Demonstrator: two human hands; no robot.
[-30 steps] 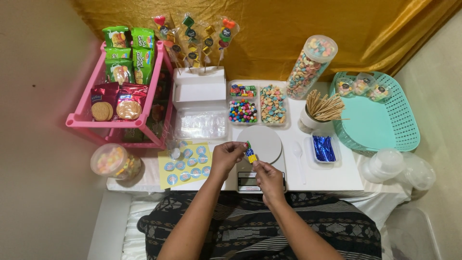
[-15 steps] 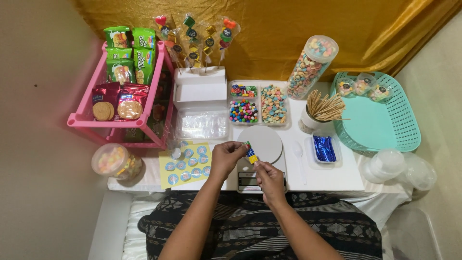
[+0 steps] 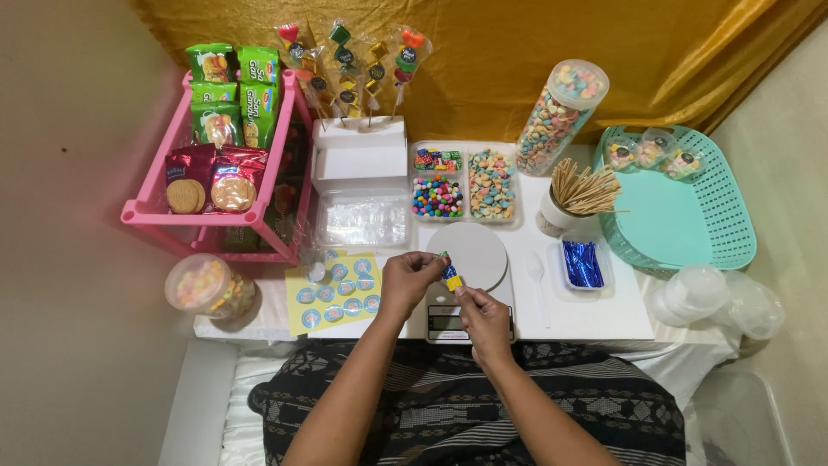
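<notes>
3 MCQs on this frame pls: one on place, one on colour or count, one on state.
1. Where does the cup of wooden skewers stand?
A. Inside the pink rack
B. Between the candy tray and the teal basket
C. On the sticker sheet

2. What colour is the foil in the small white dish?
A. Blue
B. Red
C. Gold

3. What is on the round plate of the kitchen scale?
A. A heap of cereal
B. A lidded tub
C. Nothing

Key:
1 B: the cup sits right of the candy tray and left of the teal basket.
2 A: the foil is shiny blue.
3 C: the plate is bare; the left hand and right hand hold the small candy pieces just above its near edge.
</notes>
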